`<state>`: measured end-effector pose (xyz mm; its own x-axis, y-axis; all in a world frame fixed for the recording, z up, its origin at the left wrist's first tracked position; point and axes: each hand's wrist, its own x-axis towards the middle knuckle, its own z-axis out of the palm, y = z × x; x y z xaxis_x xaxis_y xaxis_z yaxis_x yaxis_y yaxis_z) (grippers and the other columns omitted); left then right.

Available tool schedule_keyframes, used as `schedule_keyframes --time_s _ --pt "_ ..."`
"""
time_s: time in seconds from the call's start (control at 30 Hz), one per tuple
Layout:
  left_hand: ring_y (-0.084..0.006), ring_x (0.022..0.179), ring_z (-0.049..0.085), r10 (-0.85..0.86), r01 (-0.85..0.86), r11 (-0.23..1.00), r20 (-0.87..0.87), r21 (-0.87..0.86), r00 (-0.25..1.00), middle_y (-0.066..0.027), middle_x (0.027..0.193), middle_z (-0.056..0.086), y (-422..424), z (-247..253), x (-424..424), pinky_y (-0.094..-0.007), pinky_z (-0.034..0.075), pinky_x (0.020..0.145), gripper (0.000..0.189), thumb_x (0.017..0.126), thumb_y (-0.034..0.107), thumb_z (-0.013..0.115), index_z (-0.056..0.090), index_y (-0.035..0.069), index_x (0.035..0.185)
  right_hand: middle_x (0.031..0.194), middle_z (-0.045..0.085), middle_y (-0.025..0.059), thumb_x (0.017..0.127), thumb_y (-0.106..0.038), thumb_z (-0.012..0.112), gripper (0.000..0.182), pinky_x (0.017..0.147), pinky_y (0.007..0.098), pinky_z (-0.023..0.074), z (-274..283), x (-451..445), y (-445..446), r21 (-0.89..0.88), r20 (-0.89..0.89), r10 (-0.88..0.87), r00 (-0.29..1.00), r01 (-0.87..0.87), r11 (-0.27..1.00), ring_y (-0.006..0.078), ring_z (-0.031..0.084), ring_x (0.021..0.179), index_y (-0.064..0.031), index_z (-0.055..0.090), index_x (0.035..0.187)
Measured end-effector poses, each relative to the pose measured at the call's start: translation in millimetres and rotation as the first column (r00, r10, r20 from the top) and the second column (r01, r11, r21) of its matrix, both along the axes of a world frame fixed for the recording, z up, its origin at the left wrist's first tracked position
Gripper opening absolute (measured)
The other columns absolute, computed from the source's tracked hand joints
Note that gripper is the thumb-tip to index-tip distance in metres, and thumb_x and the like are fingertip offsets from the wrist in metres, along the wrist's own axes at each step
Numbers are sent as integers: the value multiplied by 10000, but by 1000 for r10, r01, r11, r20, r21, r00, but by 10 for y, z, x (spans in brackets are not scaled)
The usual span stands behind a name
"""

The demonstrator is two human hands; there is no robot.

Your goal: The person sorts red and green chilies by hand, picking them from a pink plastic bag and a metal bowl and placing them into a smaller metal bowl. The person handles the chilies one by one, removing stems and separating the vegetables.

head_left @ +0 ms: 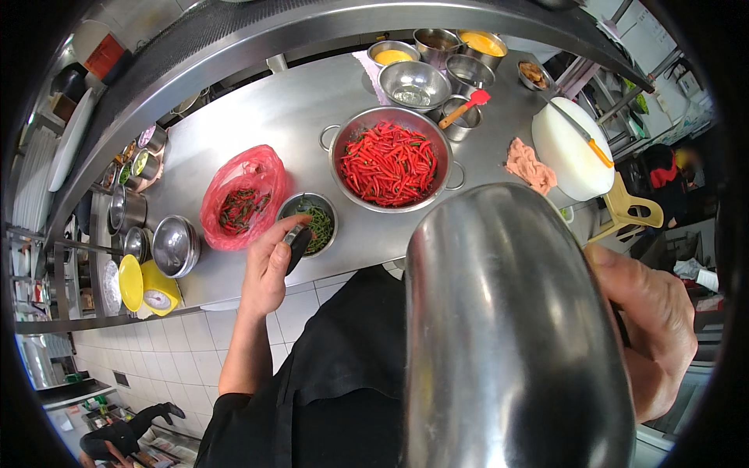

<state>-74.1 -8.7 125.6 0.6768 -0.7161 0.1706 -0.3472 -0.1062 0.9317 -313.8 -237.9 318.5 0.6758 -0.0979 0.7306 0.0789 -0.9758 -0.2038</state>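
My left hand grips a small black-handled tool; its kind is hard to make out. Just beyond it is a steel bowl of green chilli stems. To the left, an open pink plastic bag holds red and dark chillies. My right hand holds a large steel vessel, probably a bowl, by its edge close to the camera, and its inside is hidden. Past that vessel, a two-handled steel colander or basin is heaped with red chillies.
Steel bowls and pots stand at the back, one with a red spatula across it. On the right are a cloth and a white round board bearing a knife. A yellow scale is at left. Another person bends over lower left.
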Motion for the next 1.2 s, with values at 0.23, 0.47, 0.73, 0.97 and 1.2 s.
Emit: schedule_keyframes --time_s 0.23,0.47,0.73,0.97,1.2 --pt "-236 1094 639 -7 10 1000 -91 22 996 -164 1175 692 17 -137 88 -347 471 971 757 1028 622 450 626 -66 1288 962 730 188 782 -197 819 282 606 317 530 59 -8 -70 50 -16 38 999 -37 998 219 685 679 -8 613 820" --pt "-227 1091 641 19 -18 999 19 -28 1000 -166 1174 692 60 -23 75 -346 473 969 850 989 706 417 626 -59 1295 970 736 203 791 -228 812 300 599 325 546 -71 66 -257 190 -52 219 974 -206 960 233 701 677 1 619 799" --pt "-297 1013 659 6 113 940 346 -322 938 -217 1140 674 -178 551 -124 -399 518 903 959 895 785 518 621 -84 1286 1032 736 222 802 -242 798 341 542 336 529 -590 275 -363 458 -210 426 880 -296 838 244 676 572 5 586 699" --pt "-331 958 687 -143 332 937 746 -110 651 -225 1163 631 -672 806 -362 -402 575 794 673 723 438 850 699 14 1224 1170 694 203 806 -93 806 205 659 386 567 -1309 445 -269 548 -254 436 863 -244 800 336 720 771 10 631 834" --pt "-318 951 653 -184 303 952 737 -31 650 -155 1132 611 -892 467 -331 -408 556 817 582 690 290 838 703 78 1216 1139 692 197 856 -89 784 192 680 405 553 -1747 455 -237 615 -246 371 896 -151 774 369 710 831 17 625 876"
